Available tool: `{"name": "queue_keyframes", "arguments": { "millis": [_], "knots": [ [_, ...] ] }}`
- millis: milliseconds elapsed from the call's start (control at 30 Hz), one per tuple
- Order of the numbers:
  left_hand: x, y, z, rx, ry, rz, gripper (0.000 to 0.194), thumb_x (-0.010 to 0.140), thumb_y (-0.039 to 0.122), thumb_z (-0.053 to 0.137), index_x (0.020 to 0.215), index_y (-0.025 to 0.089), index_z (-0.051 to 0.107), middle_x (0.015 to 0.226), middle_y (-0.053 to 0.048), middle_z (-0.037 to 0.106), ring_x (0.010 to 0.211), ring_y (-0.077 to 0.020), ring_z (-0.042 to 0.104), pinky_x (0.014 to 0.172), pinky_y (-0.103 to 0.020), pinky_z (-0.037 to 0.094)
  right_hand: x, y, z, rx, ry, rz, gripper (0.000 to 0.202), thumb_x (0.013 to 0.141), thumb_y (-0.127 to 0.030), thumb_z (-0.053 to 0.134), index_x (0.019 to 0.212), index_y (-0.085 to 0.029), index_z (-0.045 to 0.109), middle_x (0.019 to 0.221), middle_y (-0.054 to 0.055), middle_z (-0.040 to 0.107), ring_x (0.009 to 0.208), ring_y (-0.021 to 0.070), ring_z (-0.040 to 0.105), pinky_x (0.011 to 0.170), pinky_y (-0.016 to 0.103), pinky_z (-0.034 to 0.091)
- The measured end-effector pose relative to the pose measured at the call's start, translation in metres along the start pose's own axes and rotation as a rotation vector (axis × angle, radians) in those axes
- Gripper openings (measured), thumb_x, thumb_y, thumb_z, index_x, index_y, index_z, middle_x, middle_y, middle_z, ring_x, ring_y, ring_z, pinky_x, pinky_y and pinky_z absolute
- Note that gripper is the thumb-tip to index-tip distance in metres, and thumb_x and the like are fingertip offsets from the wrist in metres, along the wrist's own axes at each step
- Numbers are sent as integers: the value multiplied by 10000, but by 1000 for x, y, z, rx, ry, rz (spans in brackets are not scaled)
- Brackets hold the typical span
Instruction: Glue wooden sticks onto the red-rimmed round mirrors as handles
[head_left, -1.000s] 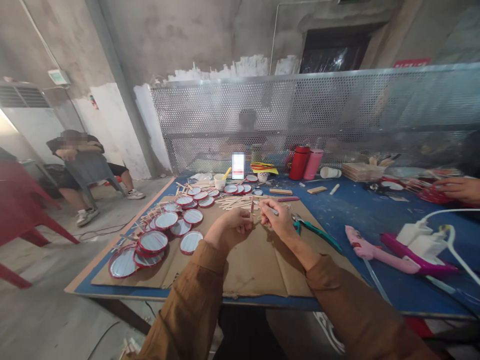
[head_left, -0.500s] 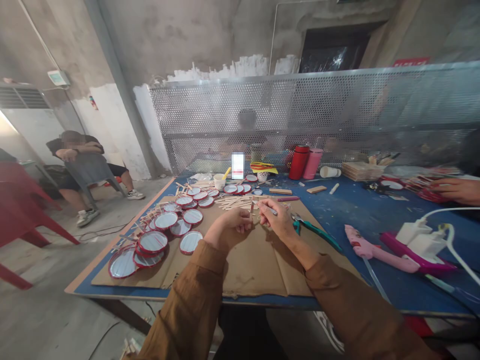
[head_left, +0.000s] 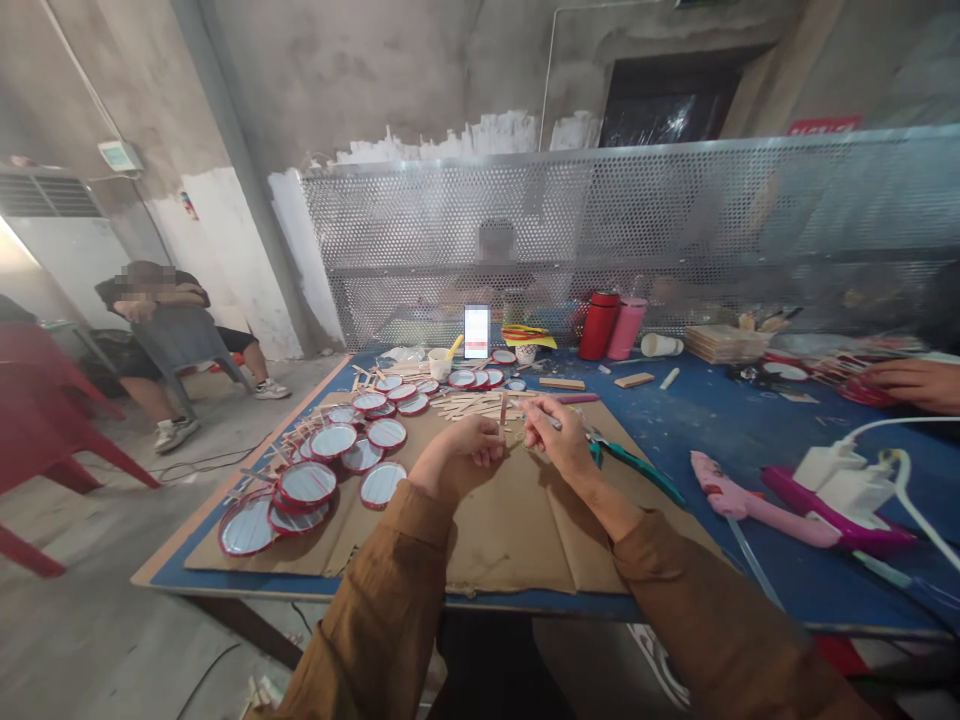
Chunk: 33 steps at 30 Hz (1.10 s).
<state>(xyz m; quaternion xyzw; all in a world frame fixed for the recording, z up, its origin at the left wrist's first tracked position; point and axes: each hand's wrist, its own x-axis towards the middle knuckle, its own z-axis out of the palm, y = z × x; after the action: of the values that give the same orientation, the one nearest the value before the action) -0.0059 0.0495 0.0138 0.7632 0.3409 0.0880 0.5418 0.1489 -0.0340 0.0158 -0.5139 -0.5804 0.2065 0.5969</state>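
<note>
My left hand [head_left: 476, 440] is closed round a thin wooden craft stick [head_left: 503, 410], which stands upright between thumb and fingers. Just to its right, my right hand [head_left: 553, 430] pinches a slim, pale, pen-like tool [head_left: 553, 421]. A small gap separates that tool's tip from the stick. Both hands are above a sheet of brown cardboard [head_left: 510, 550]. Behind them lies a loose heap of wooden sticks [head_left: 469, 404]. Green-handled pliers [head_left: 641, 470] rest beside my right forearm. On the left are several round, red-rimmed discs [head_left: 333, 440] with pale faces, some stacked.
A pink glue gun [head_left: 750, 500] and a purple power strip [head_left: 877, 530] with white plugs lie at right. A phone [head_left: 475, 332], a cup [head_left: 439, 362] and red and pink bottles [head_left: 599, 325] stand behind. A co-worker's hand [head_left: 919, 383] is at far right; another person sits at left.
My right hand has drawn slightly to the right, taking the tool's tip away from the stick. My left hand keeps the stick upright in nearly the same place.
</note>
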Motion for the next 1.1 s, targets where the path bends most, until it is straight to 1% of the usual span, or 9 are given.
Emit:
{"name": "queue_keyframes", "arguments": {
  "millis": [100,267,333,433,600,667,767,867,1100],
  "knots": [
    [0,0,0,8,1,3,135,827,211,543,721,130,564,534,27,572,439,-70,524,501,-204,435,-1,-2,2,-25,-37,5,376,846,-558,528,794,-192,598,555,-23,558,424,105,520,399,209,384],
    [-2,1,1,-5,9,-2,126,836,198,551,728,132,555,519,33,557,432,-67,527,484,-192,428,-2,-2,2,-88,-89,16,356,864,-534,496,829,-197,607,492,-27,551,409,115,502,403,215,370],
    [-2,2,1,-7,11,-1,131,842,192,542,726,132,553,517,35,551,434,-69,530,488,-195,428,-3,-3,2,-111,-100,14,338,868,-516,490,802,-202,596,483,-30,546,409,115,501,414,215,370],
    [-3,4,2,-2,9,-8,142,851,175,515,721,131,551,519,34,552,433,-74,527,498,-210,431,-3,-4,1,-130,-88,17,324,869,-494,489,765,-202,583,486,-31,545,413,115,508,435,220,383],
    [-2,4,1,5,3,-13,141,849,178,511,727,126,558,514,34,551,442,-77,530,500,-210,433,-2,-3,1,-132,-98,16,314,865,-490,486,844,-202,609,488,-33,554,416,127,524,438,225,396],
    [-2,3,1,3,1,-6,144,843,183,515,717,126,555,508,33,550,443,-73,529,497,-201,432,-2,-3,1,-143,-109,4,310,867,-483,489,824,-203,613,496,-33,556,426,124,533,461,227,416],
    [-1,1,0,1,5,-2,133,826,197,537,715,125,557,512,30,562,426,-64,515,480,-189,426,-2,-6,0,-124,-62,-4,318,856,-489,511,787,-194,609,508,-31,551,429,117,531,469,224,429],
    [0,-1,0,9,7,11,139,816,227,560,724,123,567,517,31,564,421,-60,512,477,-182,423,-2,-7,0,-80,-23,5,337,850,-505,519,808,-182,607,518,-29,549,419,109,518,436,213,410],
    [0,0,0,7,3,8,129,794,216,575,699,132,550,522,31,553,430,-69,516,490,-198,429,-3,-6,1,-108,-62,0,320,862,-486,510,808,-186,608,523,-26,557,419,105,513,443,212,403]
  ]
}}
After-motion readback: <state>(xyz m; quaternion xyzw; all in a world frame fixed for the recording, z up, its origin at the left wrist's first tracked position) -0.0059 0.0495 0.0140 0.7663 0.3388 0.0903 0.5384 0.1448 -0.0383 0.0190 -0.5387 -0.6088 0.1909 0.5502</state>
